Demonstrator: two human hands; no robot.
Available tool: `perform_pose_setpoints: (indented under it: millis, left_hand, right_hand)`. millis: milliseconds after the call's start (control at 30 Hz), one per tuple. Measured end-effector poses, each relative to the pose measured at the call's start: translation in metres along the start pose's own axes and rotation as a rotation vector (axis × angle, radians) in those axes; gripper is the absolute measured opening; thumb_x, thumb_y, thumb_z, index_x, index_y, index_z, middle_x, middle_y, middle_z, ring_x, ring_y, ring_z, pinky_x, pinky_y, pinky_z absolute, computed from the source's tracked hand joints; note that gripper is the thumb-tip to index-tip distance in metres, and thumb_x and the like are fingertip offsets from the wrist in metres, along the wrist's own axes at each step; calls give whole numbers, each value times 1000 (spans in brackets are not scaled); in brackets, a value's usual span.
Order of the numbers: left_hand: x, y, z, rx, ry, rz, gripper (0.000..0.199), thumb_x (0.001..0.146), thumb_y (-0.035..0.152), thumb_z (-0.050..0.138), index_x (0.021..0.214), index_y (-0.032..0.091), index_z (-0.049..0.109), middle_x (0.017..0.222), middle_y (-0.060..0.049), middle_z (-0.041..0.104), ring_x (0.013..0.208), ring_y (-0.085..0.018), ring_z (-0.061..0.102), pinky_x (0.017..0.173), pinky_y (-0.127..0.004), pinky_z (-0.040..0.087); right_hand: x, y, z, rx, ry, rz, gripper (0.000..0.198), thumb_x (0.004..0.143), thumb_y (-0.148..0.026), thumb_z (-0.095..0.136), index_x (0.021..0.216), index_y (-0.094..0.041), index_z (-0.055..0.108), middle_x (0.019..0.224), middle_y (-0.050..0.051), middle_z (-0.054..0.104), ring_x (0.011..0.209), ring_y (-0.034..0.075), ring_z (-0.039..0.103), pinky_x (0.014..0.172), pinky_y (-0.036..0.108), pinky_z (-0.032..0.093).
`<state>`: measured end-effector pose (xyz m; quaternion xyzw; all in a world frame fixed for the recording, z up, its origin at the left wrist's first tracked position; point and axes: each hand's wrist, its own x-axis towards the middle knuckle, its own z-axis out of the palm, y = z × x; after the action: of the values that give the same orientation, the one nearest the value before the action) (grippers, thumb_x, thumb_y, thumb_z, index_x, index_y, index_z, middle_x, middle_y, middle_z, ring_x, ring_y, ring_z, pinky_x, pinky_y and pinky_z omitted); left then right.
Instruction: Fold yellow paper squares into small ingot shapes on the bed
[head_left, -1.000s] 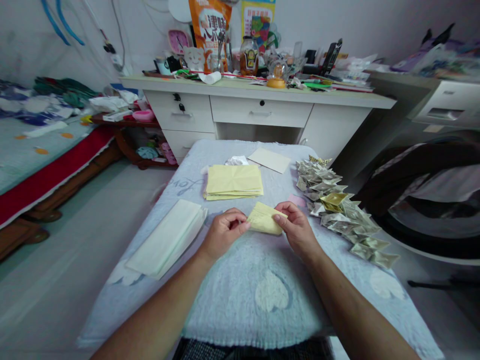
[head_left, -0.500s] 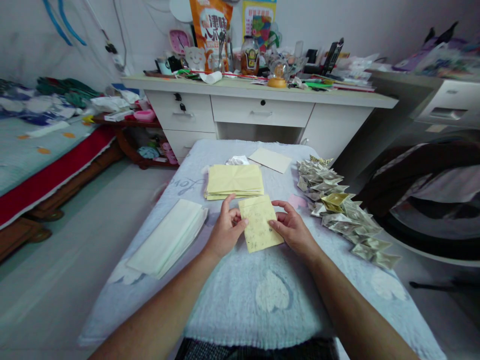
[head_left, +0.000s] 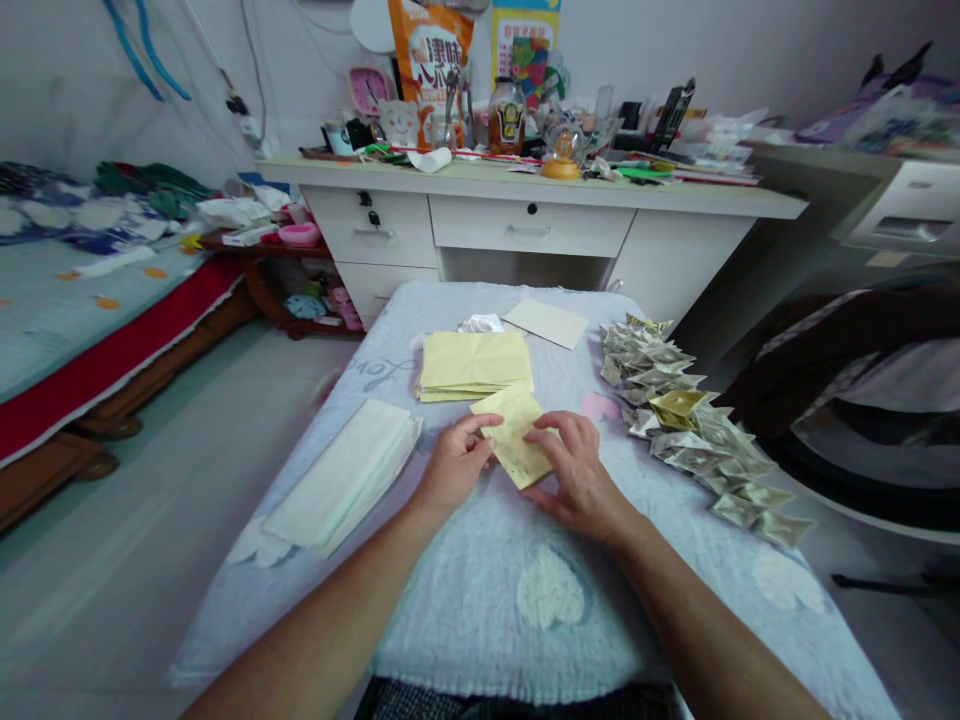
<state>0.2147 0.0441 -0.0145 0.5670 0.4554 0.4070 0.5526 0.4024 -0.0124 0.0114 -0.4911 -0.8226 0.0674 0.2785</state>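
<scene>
A small yellow sheet of paper (head_left: pixel 516 432) is tilted between my hands above the cloth. My left hand (head_left: pixel 459 455) pinches its left edge between thumb and fingers. At the right side, my right hand (head_left: pixel 574 465) has its fingers bent over the sheet's face and its thumb by the lower corner. Just behind lies a stack of yellow paper (head_left: pixel 474 362). To the left is a stack of folded white paper (head_left: pixel 341 480). On the right, rows of folded paper pieces (head_left: pixel 697 445) sit nested together, one of them gold (head_left: pixel 679 408).
A pale blue cloth (head_left: pixel 457 600) covers the work surface. At its far end lie a cream card (head_left: pixel 546 323) and a crumpled white piece (head_left: pixel 481 323). Behind stands a cluttered white desk (head_left: pixel 532 225); a bed (head_left: pixel 97 300) is at left, a washing machine (head_left: pixel 892 215) at right.
The yellow sheet has turned, its lower corner now pointing toward me. My right hand has shifted from holding the right edge to bending its fingers over the sheet.
</scene>
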Motion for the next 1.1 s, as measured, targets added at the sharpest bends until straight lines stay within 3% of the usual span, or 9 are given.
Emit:
perform_pose_setpoints:
  millis: [67, 167, 267, 367, 467, 633, 733, 900, 1100]
  left_hand:
    - [-1, 1, 0, 49, -43, 10, 34, 77, 21, 56, 110, 14, 62, 59, 3, 56, 55, -10, 52, 54, -20, 40]
    - [-4, 0, 1, 189, -126, 45, 37, 79, 20, 53, 115, 17, 59, 61, 4, 54, 56, -11, 50, 55, -22, 40]
    - [-6, -1, 1, 386, -162, 171, 38, 77, 13, 52, 114, 21, 59, 85, -2, 62, 81, -16, 57, 76, -29, 45]
    - [-10, -1, -1, 656, -85, 326, 39, 72, 11, 59, 109, 23, 60, 111, -6, 56, 109, -23, 49, 97, -40, 37]
    - [-13, 2, -2, 831, 28, 387, 40, 67, 13, 66, 106, 23, 59, 122, -8, 44, 116, -27, 41, 100, -43, 33]
    - [-12, 6, -2, 859, -167, 391, 19, 73, 10, 56, 88, 21, 56, 95, -3, 58, 96, -22, 50, 86, -36, 37]
    - [-10, 5, -2, 845, -263, 391, 17, 74, 7, 49, 79, 20, 57, 84, -2, 59, 88, -20, 51, 80, -33, 37]
    - [-12, 4, -3, 853, -260, 376, 17, 67, 7, 52, 75, 20, 59, 88, -3, 57, 91, -20, 51, 83, -34, 38]
    - [-13, 3, -3, 867, -223, 352, 4, 77, 23, 58, 77, 21, 62, 92, -2, 56, 93, -20, 50, 85, -35, 36]
  right_hand:
    - [1, -2, 1, -29, -61, 10, 33, 73, -19, 61, 106, -23, 57, 117, 9, 51, 113, 28, 39, 95, 44, 28]
    - [2, -2, 3, -2, -171, 14, 26, 70, -7, 55, 92, -21, 60, 102, 7, 56, 100, 24, 45, 87, 37, 32]
    - [2, -1, 2, 61, -279, 5, 23, 70, -4, 51, 85, -19, 60, 88, 5, 57, 87, 19, 48, 77, 30, 36]
    - [3, 1, 0, 107, -335, -25, 17, 75, -6, 51, 82, -18, 61, 84, 5, 57, 85, 18, 50, 75, 28, 37]
    - [3, 2, -2, 150, -341, -33, 13, 81, -10, 52, 83, -18, 62, 84, 5, 58, 85, 18, 52, 76, 29, 38]
    - [0, 8, 0, 153, -288, 62, 10, 85, -18, 55, 77, -17, 61, 86, 5, 56, 86, 17, 50, 78, 30, 37]
    - [-1, 11, 3, 101, -252, 152, 12, 83, -22, 60, 73, -17, 60, 92, 6, 55, 90, 18, 47, 80, 32, 36]
    - [-1, 12, 6, 58, -252, 252, 14, 84, -24, 60, 71, -17, 60, 94, 4, 54, 90, 18, 44, 81, 33, 35]
    - [-1, 10, 8, 41, -220, 338, 20, 86, -23, 55, 67, -18, 61, 96, 4, 55, 93, 19, 43, 82, 35, 34]
